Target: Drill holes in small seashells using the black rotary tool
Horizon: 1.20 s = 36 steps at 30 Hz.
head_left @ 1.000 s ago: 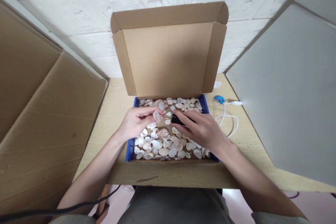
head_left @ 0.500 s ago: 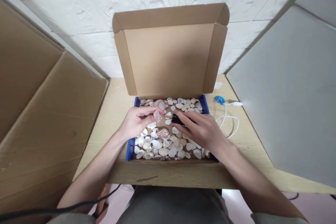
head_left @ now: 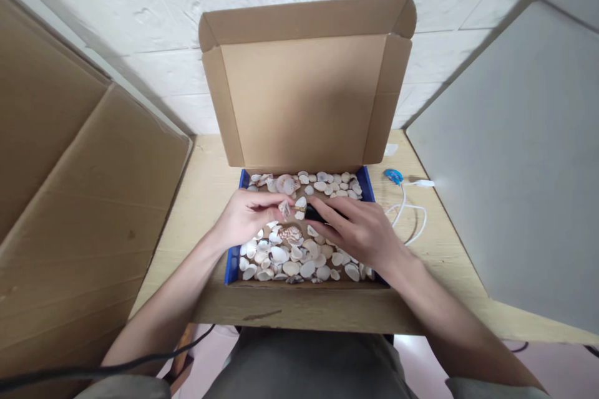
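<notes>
left hand pinching small shell, tilting it edge-on since a second ago | right hand gripping black tool, possibly a brush, tip meeting shell | both hovering over box

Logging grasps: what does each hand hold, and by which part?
Left hand pinches a small shell by its edge; right hand grips a black object by its rear end.
</notes>
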Available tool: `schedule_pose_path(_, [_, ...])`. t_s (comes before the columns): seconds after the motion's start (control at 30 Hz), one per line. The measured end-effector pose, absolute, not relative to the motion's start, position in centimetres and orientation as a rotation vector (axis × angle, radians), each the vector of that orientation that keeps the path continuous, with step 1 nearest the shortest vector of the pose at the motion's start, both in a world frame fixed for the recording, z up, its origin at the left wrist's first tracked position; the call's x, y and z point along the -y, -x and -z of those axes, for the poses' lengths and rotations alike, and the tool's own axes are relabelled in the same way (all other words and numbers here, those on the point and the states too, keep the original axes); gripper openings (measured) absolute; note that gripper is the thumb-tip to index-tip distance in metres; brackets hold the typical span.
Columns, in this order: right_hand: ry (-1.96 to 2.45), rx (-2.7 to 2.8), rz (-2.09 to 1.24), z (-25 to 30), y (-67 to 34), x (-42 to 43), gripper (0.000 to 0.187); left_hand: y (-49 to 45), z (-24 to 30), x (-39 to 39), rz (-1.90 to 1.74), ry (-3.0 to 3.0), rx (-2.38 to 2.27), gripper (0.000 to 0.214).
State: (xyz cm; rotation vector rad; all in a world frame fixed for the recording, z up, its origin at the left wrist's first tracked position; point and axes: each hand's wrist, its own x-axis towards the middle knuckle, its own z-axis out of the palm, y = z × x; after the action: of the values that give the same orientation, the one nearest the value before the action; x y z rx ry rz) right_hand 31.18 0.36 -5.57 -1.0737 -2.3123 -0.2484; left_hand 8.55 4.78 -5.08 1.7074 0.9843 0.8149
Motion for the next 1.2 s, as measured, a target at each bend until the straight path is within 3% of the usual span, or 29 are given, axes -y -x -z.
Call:
schedule_pose_path(0.43, [1.019,2.320,0.096,5.88,-30.40,-0.34,0.028,-9.05,4.73,-4.52,-0.803,-1.708,-0.936,0.018])
schedule_pose_path(1.2, [0.986,2.271,0.126,6.13,-30.35,-0.48,0.027,-9.00,4.61,-4.62,-0.821,-1.768,-0.883,0.018])
